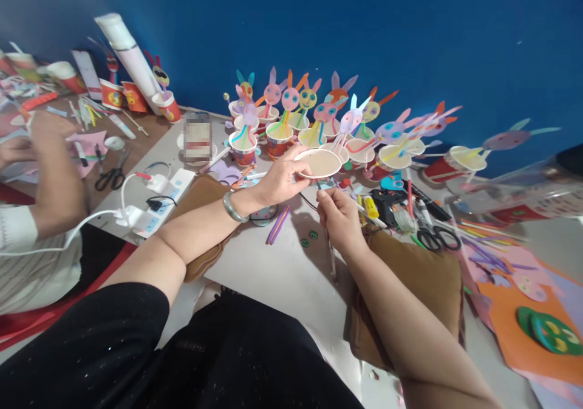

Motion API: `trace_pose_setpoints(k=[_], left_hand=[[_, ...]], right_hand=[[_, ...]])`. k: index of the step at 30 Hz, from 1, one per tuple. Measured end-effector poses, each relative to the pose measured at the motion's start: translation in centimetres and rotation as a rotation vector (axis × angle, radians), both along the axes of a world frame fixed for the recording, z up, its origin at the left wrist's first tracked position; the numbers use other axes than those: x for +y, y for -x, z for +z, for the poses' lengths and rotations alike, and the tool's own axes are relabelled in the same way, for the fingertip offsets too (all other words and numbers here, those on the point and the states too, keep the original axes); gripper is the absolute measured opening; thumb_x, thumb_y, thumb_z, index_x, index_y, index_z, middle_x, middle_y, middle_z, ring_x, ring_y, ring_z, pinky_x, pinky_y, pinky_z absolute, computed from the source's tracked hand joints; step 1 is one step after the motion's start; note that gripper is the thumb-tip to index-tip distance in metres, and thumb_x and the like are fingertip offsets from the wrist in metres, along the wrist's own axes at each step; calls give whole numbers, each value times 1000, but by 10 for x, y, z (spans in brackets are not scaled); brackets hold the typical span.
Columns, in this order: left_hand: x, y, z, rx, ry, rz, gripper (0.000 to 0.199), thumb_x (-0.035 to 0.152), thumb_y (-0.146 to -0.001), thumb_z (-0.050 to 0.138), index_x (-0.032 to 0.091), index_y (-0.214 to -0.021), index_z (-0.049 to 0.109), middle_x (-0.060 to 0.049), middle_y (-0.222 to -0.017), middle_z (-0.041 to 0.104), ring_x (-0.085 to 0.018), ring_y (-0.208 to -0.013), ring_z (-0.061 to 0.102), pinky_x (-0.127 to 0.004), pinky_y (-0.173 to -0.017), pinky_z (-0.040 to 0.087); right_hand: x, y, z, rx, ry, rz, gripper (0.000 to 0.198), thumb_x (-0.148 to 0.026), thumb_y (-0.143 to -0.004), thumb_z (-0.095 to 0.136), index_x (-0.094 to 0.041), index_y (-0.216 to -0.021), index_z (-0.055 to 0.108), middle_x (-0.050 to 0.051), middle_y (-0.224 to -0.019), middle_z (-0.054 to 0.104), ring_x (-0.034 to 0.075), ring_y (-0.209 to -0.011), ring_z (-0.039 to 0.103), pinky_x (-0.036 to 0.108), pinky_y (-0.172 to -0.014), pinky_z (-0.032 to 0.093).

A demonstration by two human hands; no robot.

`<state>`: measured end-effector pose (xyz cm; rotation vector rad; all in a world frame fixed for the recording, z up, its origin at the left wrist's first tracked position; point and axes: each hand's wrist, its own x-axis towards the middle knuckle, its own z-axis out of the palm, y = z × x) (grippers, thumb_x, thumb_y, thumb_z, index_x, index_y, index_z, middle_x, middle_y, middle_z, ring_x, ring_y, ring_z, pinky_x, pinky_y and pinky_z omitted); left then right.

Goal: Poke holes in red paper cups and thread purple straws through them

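My left hand point(285, 177), with a bangle on the wrist, grips the edge of a white-rimmed paper cup point(321, 162). The cup is tilted so its beige round face points up at me, and its wall is mostly hidden. Just below and to the right, my right hand point(339, 217) is closed in a pinch on a thin stick point(333, 257), which hangs down below the fist. What kind of stick it is cannot be made out. Two purple strips point(277, 225) and small green round pieces point(305, 242) lie on the table beneath.
Several decorated cups with paper rabbit heads point(290, 99) line the blue wall. Brown cushions point(410, 281) flank my arms. Scissors point(438, 237) and coloured paper point(523, 312) lie right. A power strip point(168, 202) is at left, near another person's arm point(59, 172).
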<state>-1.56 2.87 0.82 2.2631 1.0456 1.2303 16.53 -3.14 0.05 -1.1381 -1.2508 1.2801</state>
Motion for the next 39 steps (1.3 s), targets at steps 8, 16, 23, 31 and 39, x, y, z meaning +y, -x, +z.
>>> trace_pose_setpoints(k=[8,16,23,31,39], left_hand=[[2,0,-1,-14,-3,10,9,12,-85,72,16,-80,66,-16,-136,65,-27,-134,63,-47,-115,51],[2,0,-3,7,-58,31,10,11,-83,71,18,-80,65,-15,-131,68,-26,-133,63,-45,-116,51],[1,0,-3,12,-62,46,10,17,-84,73,19,-80,64,-14,-136,65,-28,-136,61,-47,-115,51],[0,0,-3,-4,-50,66,10,15,-83,74,19,-79,65,-14,-133,65,-29,-138,60,-49,-118,50],[-1,0,-3,22,-44,75,8,19,-84,72,19,-81,65,-13,-135,64,-30,-142,56,-50,-120,48]], right_hand=[[-1,4,7,243,265,123,58,-70,-72,84,-23,-74,49,-11,-47,40,3,-36,23,20,-36,19],[-1,4,8,305,340,157,55,-67,-72,83,-23,-77,51,-12,-48,37,3,-36,20,20,-37,18],[-1,1,2,16,6,-8,55,-72,-77,79,-23,-73,53,-8,-51,42,6,-43,29,23,-40,20],[0,4,5,200,238,107,55,-72,-77,78,-25,-75,50,-11,-49,39,5,-38,22,23,-39,17],[0,1,3,-114,-184,-110,49,-65,-81,80,-22,-72,57,-5,-56,46,9,-53,35,24,-47,26]])
